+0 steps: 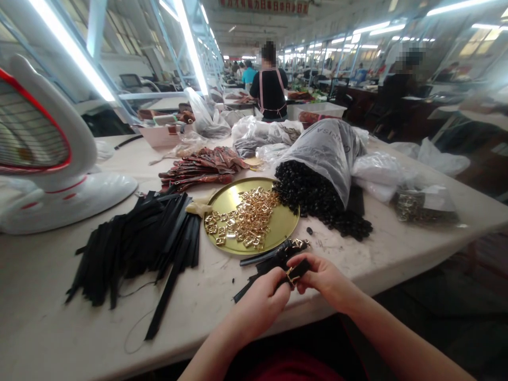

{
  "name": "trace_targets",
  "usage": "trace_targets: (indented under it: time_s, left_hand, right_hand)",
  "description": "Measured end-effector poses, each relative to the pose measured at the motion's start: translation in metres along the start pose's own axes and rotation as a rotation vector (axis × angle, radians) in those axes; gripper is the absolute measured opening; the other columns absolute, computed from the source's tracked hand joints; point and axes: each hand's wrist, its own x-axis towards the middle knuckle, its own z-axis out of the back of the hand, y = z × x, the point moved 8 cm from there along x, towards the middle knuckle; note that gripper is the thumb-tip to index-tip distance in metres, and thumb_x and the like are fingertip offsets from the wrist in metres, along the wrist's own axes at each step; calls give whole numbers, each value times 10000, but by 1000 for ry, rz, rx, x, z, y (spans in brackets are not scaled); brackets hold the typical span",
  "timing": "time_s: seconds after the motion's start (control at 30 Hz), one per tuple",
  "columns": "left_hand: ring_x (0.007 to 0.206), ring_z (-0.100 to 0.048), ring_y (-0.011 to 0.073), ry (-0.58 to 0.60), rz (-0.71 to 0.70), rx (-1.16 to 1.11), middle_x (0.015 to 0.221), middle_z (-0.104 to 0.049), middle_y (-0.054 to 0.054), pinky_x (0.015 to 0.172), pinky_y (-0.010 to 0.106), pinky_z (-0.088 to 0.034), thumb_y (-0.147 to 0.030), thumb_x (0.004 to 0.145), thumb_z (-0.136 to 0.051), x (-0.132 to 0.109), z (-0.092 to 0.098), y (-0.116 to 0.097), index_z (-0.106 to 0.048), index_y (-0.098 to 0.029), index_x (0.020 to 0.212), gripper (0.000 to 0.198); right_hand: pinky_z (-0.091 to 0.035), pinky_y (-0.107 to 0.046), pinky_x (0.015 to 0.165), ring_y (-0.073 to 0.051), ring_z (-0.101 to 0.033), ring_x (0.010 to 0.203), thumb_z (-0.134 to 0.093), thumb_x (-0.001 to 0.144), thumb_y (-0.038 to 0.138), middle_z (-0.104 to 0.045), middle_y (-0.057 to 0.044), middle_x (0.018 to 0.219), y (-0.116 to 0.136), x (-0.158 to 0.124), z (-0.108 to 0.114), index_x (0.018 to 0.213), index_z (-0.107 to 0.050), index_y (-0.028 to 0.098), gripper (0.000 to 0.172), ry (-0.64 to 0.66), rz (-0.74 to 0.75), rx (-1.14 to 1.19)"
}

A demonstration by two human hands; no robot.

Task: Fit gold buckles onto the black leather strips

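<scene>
Close to the table's front edge, my left hand (270,296) and my right hand (320,278) meet, both closed around a black strap (302,269) fitted with a gold buckle (292,278). My fingers hide part of the buckle. Just behind them lie several black straps with gold buckles (298,244) at their ends. A round gold tray (212,201) beyond holds a heap of loose gold buckles (254,217). On the left is a pile of plain black straps (135,241). Small black pieces (317,196) spill from a translucent plastic bag (321,151) at the tray's right.
A white fan (79,185) with red trim stands at the left. Behind the tray lie reddish patterned pieces (202,166). Clear bags of hardware (426,206) sit at the right. A loose thread (129,334) lies near the front. Farther off, a person (272,87) in an apron faces away.
</scene>
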Motion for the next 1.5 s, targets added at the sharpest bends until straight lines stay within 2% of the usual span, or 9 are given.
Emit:
trace_targets:
  time_s: [0.17,0.33,0.47,0.7,0.9,1.03,1.13,1.37,1.5]
  left_hand:
    - [443,-379,86,98,90,-153,554,-455,-61,408,181,-290,-346,801,-417,2,-13,19,-531,-188,791,195]
    - [435,-369,78,-23,46,-157,535,-465,-59,423,182,-286,-399,813,-417,7,-6,28,-530,-183,737,255]
    - [485,-403,98,-55,3,-96,555,-471,-48,481,199,-323,-383,829,-389,6,-6,20,-549,-184,749,268]
    - [587,-467,125,-110,-79,53,606,-508,-34,572,214,-348,-376,833,-403,-2,-13,6,-523,-199,703,250]
    - [528,-454,113,-91,-67,-28,573,-491,-38,511,205,-344,-420,826,-412,-5,-21,7,-509,-198,714,267]
    - [464,-442,85,35,-26,-193,585,-481,-41,451,191,-340,-410,829,-402,-7,-32,12,-501,-181,754,260]
    - [460,-445,73,59,-23,-260,586,-492,-42,454,183,-349,-389,824,-416,-10,-35,11,-499,-173,755,242]
    - [383,-391,46,53,43,-329,565,-481,-59,378,166,-286,-450,812,-433,-6,-40,11,-457,-177,735,284]
    - [389,-388,51,35,65,-331,540,-457,-64,377,164,-295,-472,804,-437,1,-40,18,-454,-180,707,307]
  right_hand:
    - [-418,-239,549,-103,-521,540,-685,699,372,-553,43,584,4,2,0,781,-522,187,260,-17,99,-173]
    - [-428,-267,658,-125,-528,667,-634,743,350,-571,8,691,9,-7,-8,820,-581,172,202,33,99,-279]
    - [-423,-276,683,-132,-525,682,-620,748,401,-577,0,705,8,-12,-5,840,-609,167,252,-11,64,-181]
    - [-412,-231,610,-95,-499,609,-713,665,346,-586,3,735,-22,-10,0,825,-630,172,251,-31,-108,156]
    - [-380,-253,676,-134,-487,710,-665,720,346,-572,8,740,16,-29,5,768,-615,179,181,-151,207,-282]
    - [-348,-233,557,-100,-425,570,-630,740,386,-514,24,641,4,-27,9,729,-590,168,222,-97,35,-50]
    - [-314,-219,499,-80,-387,510,-675,693,384,-473,39,583,-4,-24,13,697,-573,160,246,-110,-42,115]
    - [-383,-244,632,-124,-477,657,-646,725,387,-555,15,693,23,-30,4,740,-569,167,234,-151,157,-219]
    - [-348,-232,569,-106,-421,577,-612,748,414,-492,34,597,16,-27,6,678,-555,167,264,-175,111,-199]
